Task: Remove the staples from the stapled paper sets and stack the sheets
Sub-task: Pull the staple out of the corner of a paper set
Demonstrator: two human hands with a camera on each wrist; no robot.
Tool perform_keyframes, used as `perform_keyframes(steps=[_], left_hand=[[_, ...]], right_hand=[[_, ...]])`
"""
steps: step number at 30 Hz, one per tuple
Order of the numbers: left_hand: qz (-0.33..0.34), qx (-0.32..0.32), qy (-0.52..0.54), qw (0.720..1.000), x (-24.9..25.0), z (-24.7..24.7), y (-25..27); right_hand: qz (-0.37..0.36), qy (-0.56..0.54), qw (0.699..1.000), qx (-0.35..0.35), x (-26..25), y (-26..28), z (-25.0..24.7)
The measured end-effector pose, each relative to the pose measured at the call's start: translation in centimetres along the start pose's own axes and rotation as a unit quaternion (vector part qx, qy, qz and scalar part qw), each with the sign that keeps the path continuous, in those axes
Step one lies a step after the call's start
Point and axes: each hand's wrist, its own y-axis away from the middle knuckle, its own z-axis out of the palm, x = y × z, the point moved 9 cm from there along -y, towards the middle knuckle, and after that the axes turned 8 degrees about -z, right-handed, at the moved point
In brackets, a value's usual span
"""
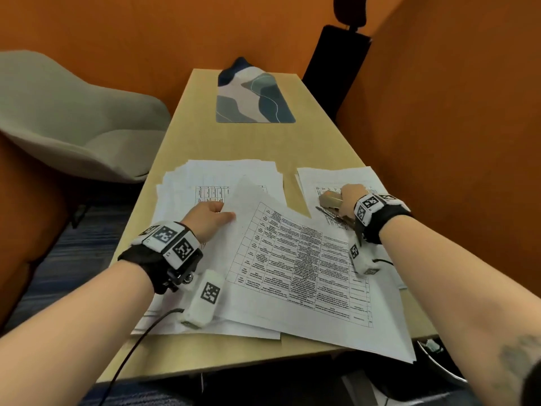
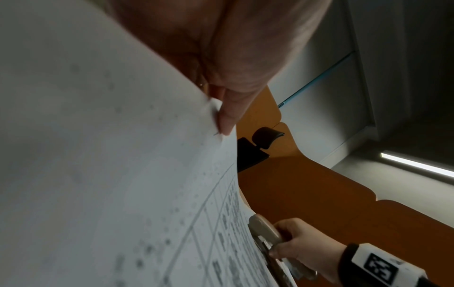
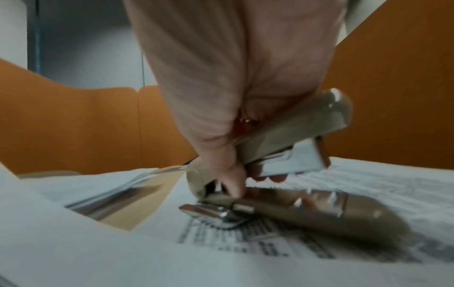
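Left hand pinches thin printed sheet; right hand grasps glossy beige stapler.

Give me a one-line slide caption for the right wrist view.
Right hand grips a beige stapler hinged wide open over printed sheets.

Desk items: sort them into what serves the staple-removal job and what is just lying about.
In use:
left hand pinching the printed sheet
right hand gripping the beige stapler
left paper pile
right paper pile

Lying about:
patterned mat
grey chair
black chair
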Motion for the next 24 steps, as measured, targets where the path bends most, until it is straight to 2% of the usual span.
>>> perform_keyframes(steps=[3,6,8,10,13,15,24], left_hand=[[-0.024,-0.011,-0.017,0.999,-0.4,0.2,0.0],[-0.038,-0.006,-0.023,0.999,-0.7,-0.1,0.2],[-0.041,-0.005,-0.002,0.999,-0.9,-0.3,0.5],[-0.044,0.0,0.023,0.999,-1.1,-0.6,0.7],[-0.037,-0.002,0.039,0.999,-0.9,-0.8,1.3],[-0.041,-0.012,0.051,0.998,-1.3,-0.8,1.4],[-0.027,-0.019,0.094,0.995,-1.5,-1.0,2.3]], right_hand=[[0.011,-0.071,0.996,0.054,-0.8,0.5,-1.8],[-0.049,-0.173,0.977,0.116,-3.2,1.3,-4.6],[-0.123,-0.223,0.961,0.104,-6.2,2.7,-5.5],[-0.185,-0.244,0.95,0.061,-9.8,4.7,-5.1],[-0.233,-0.179,0.956,0.023,-13.9,6.1,-3.0],[-0.239,-0.163,0.957,0.024,-15.3,6.1,-1.7],[-0.235,-0.216,0.947,0.035,-16.8,6.7,-0.4]])
